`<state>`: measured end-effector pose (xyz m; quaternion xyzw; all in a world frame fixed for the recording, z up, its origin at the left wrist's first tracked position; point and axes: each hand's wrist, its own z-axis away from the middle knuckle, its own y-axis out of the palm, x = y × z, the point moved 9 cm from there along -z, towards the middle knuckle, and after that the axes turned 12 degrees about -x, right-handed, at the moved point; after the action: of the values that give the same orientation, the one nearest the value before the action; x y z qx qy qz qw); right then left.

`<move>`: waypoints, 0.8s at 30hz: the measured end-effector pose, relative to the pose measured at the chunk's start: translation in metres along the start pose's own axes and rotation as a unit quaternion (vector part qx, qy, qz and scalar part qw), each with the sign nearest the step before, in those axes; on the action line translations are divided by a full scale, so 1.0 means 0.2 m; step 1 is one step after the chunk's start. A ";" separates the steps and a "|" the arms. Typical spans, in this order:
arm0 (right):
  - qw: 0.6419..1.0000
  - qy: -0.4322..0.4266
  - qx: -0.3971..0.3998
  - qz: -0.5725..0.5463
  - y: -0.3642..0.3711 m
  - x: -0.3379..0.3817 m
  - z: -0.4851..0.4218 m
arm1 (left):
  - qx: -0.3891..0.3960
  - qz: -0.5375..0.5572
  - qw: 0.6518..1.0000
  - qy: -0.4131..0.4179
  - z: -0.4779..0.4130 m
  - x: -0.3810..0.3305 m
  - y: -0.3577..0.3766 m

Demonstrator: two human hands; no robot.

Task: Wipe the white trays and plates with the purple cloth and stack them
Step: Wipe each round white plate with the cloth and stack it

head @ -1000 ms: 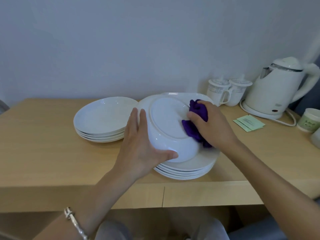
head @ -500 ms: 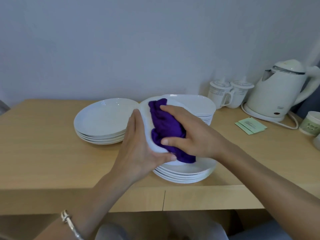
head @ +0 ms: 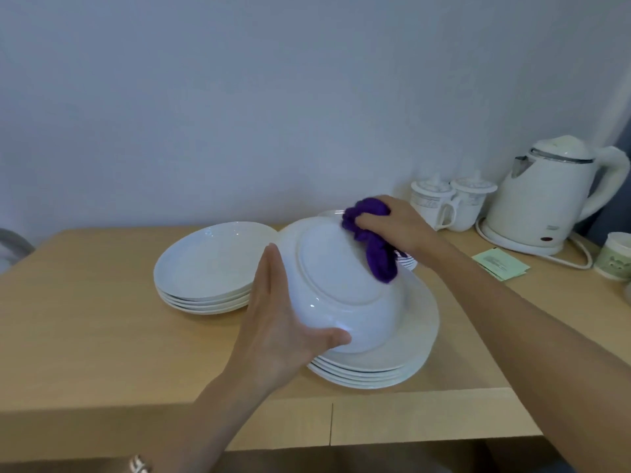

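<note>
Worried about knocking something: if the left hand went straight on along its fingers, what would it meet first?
Probably the right rim of the left plate stack, just past where the left hand points. Depth is unclear, so it might pass over it.

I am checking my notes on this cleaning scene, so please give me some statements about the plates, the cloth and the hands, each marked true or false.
1. The left hand holds a round white ceramic plate with its underside facing the camera. True.
2. A stack of white plates stands on the light wooden table, left of the held plate. True.
3. The crumpled purple cloth lies loose on the table. False: the right hand grips the cloth against the held plate's far rim.
4. The white electric kettle stands at the table's left end. False: the kettle stands at the right, beside two white lidded cups.
</note>
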<state>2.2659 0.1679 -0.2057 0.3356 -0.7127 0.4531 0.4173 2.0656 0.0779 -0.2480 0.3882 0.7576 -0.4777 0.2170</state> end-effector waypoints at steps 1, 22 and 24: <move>0.999 0.014 -0.011 -0.027 -0.05 -0.05 0.06 | -0.005 0.001 1.000 0.006 0.00 0.00 0.00; 0.970 -0.217 -0.017 0.111 0.16 0.21 0.67 | -0.094 0.361 0.890 -0.264 -0.05 0.21 -0.10; 0.969 -0.218 -0.016 0.110 0.14 0.19 0.68 | -0.101 0.403 0.853 -0.317 -0.09 0.23 -0.11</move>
<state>2.1860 0.0480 -0.2157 0.3390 -0.8263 0.4008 0.2042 2.0206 0.1071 -0.2604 0.4630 0.4693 -0.3668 0.6564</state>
